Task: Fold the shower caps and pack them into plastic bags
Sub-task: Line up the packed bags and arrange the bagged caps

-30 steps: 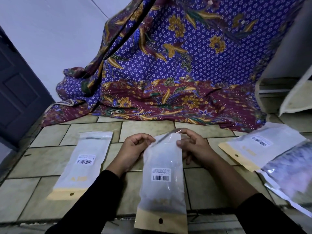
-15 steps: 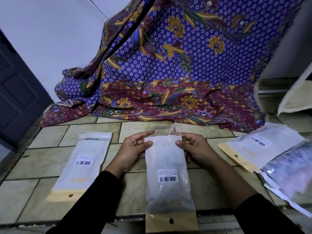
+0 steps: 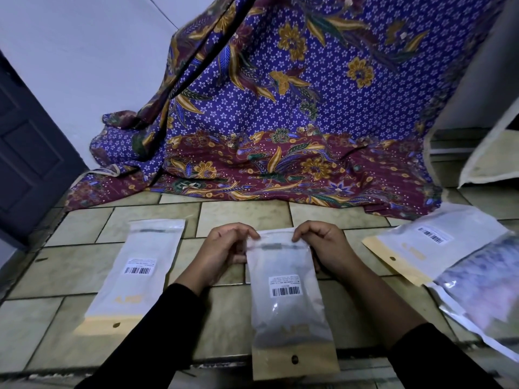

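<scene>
The held plastic bag [image 3: 289, 304] lies lengthwise on the tiled floor [image 3: 224, 318], its sealed strip at the far end and its tan header card [image 3: 295, 360], punched with one round hole, at the near end over the tile edge. A white barcode label [image 3: 285, 286] sits on its middle. Something grey shows dimly through the film; its shape cannot be made out.

The left hand [image 3: 224, 245] grips the bag's far left corner with its fingers curled down onto the film. The right hand [image 3: 323, 245] grips the far right corner the same way, knuckles up. The two hands are apart, with the seal strip stretched between them. Both forearms end in black sleeves [image 3: 174, 332].

Left of the held bag, apart from it, a second bag [image 3: 137, 273] lies flat on the tiles, turned the same way, with its own barcode label and tan card. Right of the held bag, a third bag [image 3: 415, 248] lies at a slant, tan card toward the held bag. Just beyond that one, a clear packet [image 3: 483, 290] with pale purple and white contents overlaps its edge.

Behind the held bag, a purple and maroon batik cloth [image 3: 280, 122] with gold flowers hangs down and spreads onto the tiles. Far left of the bag stands a dark door [image 3: 28, 164] against a pale wall [image 3: 84, 51].
</scene>
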